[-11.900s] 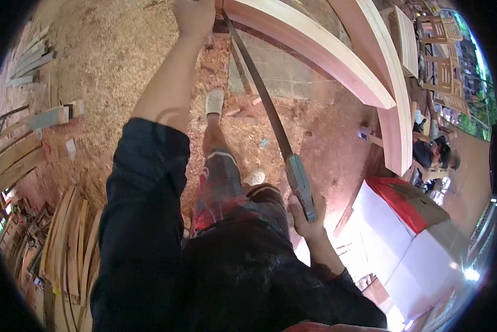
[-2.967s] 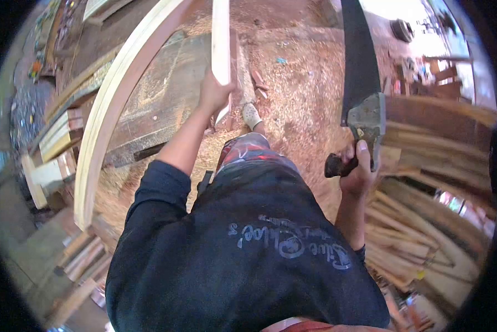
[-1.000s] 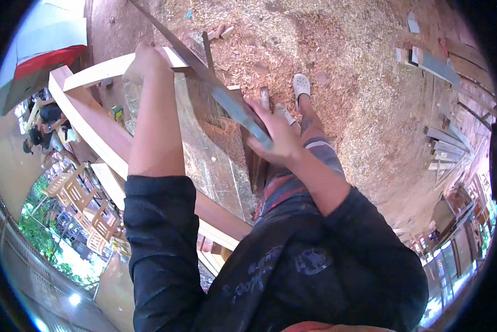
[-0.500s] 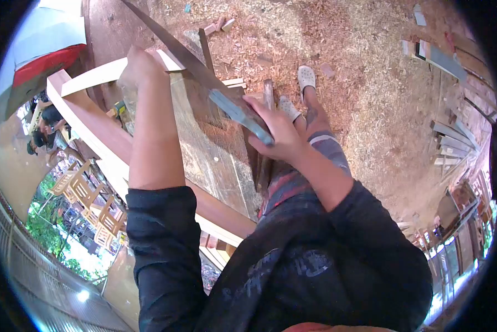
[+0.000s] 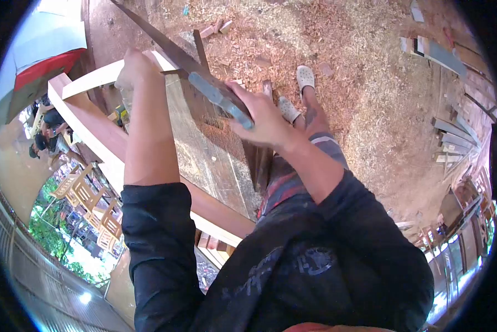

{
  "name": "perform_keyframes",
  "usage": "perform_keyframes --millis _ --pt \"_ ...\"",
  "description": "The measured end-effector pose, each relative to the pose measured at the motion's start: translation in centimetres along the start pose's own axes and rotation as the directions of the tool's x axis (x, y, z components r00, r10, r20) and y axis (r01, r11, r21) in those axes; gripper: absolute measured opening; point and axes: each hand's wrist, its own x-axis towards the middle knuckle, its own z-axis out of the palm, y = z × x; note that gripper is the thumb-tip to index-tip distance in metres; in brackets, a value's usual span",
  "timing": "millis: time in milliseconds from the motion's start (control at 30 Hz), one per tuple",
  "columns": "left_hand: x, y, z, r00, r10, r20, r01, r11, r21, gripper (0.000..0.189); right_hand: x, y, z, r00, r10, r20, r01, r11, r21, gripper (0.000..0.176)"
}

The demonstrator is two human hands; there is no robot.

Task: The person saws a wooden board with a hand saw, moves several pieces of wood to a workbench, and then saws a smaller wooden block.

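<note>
My left hand [image 5: 139,69] is wrapped round a pale curved wooden piece [image 5: 96,79] near its right end. In my right hand [image 5: 262,119] is the blue-grey handle of a handsaw [image 5: 174,53], whose long blade points up and to the left. The blade crosses close to the right end of the curved piece; whether its teeth touch the wood I cannot tell. Below both hands lies a worn wooden bench [image 5: 204,160]. A long wooden beam [image 5: 102,124] runs diagonally beneath my left forearm and meets the curved piece at the upper left.
Wood shavings [image 5: 370,110] cover the floor around my feet in pale clogs [image 5: 305,77]. Stacked boards [image 5: 453,141] lie at the right. Wooden chairs [image 5: 85,191] and people [image 5: 52,130] are at the left. A red and white covered object [image 5: 49,66] stands upper left.
My right hand and the saw have moved up and to the left along the blade's line. My left hand remains on the curved piece.
</note>
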Motion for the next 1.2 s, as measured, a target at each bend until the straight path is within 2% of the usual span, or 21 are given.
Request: perform_keyframes --millis 67,100,200,233,267,333,367,400,433,467,500,533,567,667,767,867,967,1067,1100,1200 --pt "-0.2 -0.2 0.0 1.000 -0.023 -0.014 0.022 0.999 -0.049 0.067 -2.5 0.7 0.5 0.997 -0.052 -0.054 0.053 0.999 0.011 0.082" --pt "-0.2 0.0 -0.1 0.999 -0.036 0.013 0.037 0.997 -0.069 0.068 -3.4 1.1 0.6 0.977 -0.182 -0.110 0.185 0.983 0.015 0.081" --pt "0.0 -0.4 -0.5 0.997 -0.061 0.048 0.067 0.989 -0.135 0.064 -1.9 1.8 0.9 0.986 -0.133 -0.103 0.124 0.988 -0.089 0.080" --pt "0.1 -0.7 -0.3 0.998 -0.058 0.031 0.062 0.984 -0.168 0.060 -0.1 0.6 0.0 1.000 -0.031 0.005 0.031 0.997 -0.068 0.079" --pt "0.3 -0.5 0.0 0.999 -0.046 0.018 0.049 0.977 -0.209 0.057 0.2 0.7 0.3 0.998 -0.065 -0.011 0.064 0.997 -0.041 0.079" --pt "-1.2 0.6 0.0 0.996 -0.084 -0.015 0.080 0.982 -0.172 0.059 0.5 1.2 0.7 0.990 -0.129 -0.052 0.129 0.992 0.007 0.078" --pt "-1.8 1.0 -0.1 0.994 -0.105 -0.033 0.099 0.983 -0.153 0.060 -0.6 1.2 0.7 0.988 -0.134 -0.080 0.130 0.990 -0.049 0.077" --pt "-1.7 0.8 -0.1 0.993 -0.111 -0.032 0.105 0.985 -0.140 0.061 -1.7 1.8 0.6 0.974 -0.200 -0.103 0.194 0.979 -0.057 0.080" --pt "-0.5 0.0 0.0 0.995 -0.094 -0.016 0.092 0.991 -0.100 0.063 -2.8 2.8 0.7 0.957 -0.263 -0.123 0.257 0.964 -0.065 0.082" --pt "2.3 -1.5 0.2 0.999 -0.008 0.036 0.008 1.000 0.013 0.064 -3.2 3.8 0.7 0.934 -0.329 -0.139 0.321 0.944 -0.079 0.084" --pt "6.0 -3.6 0.5 0.987 0.112 0.119 -0.135 0.970 0.204 0.065 -2.4 3.3 0.6 0.961 -0.258 -0.102 0.253 0.966 -0.062 0.084" --pt "5.7 -3.5 0.0 0.971 0.169 0.170 -0.212 0.934 0.287 0.066 -1.1 2.2 0.4 0.981 -0.181 -0.064 0.179 0.983 -0.046 0.083" --pt "5.0 -3.3 0.1 0.988 0.101 0.114 -0.120 0.977 0.173 0.066 0.1 1.5 0.4 0.993 -0.111 -0.026 0.110 0.993 -0.037 0.083" --pt "-2.0 1.2 -0.3 0.995 -0.091 -0.034 0.088 0.992 -0.092 0.065 1.4 0.6 0.7 0.996 -0.086 -0.020 0.086 0.996 0.009 0.082" --pt "-2.1 0.8 -0.1 0.998 -0.068 -0.011 0.063 0.964 -0.259 0.069 -1.7 1.5 1.0 0.991 -0.108 -0.083 0.106 0.994 -0.026 0.082" --pt "0.1 -0.2 -0.4 0.994 -0.055 0.090 0.075 0.968 -0.240 0.070 -3.7 2.6 0.6 0.997 -0.067 -0.042 0.067 0.998 -0.014 0.083" --pt "2.6 -1.7 0.3 1.000 -0.011 -0.011 0.010 0.996 -0.086 0.075 0.1 1.6 1.7 0.995 -0.006 -0.103 0.010 0.999 0.037 0.079" --pt "1.7 -1.3 0.3 0.998 0.031 -0.057 -0.029 0.999 0.020 0.080 2.1 2.0 1.1 0.992 -0.020 -0.125 0.067 0.920 0.385 0.071" --pt "2.1 -1.6 0.3 0.999 0.005 -0.038 -0.005 1.000 -0.005 0.082 2.2 2.7 0.5 0.979 0.070 -0.194 0.014 0.915 0.403 0.063" --pt "2.5 -2.0 0.5 1.000 0.016 -0.024 -0.016 1.000 0.000 0.087 1.2 0.2 -4.9 0.952 0.090 -0.292 -0.008 0.963 0.268 0.061"
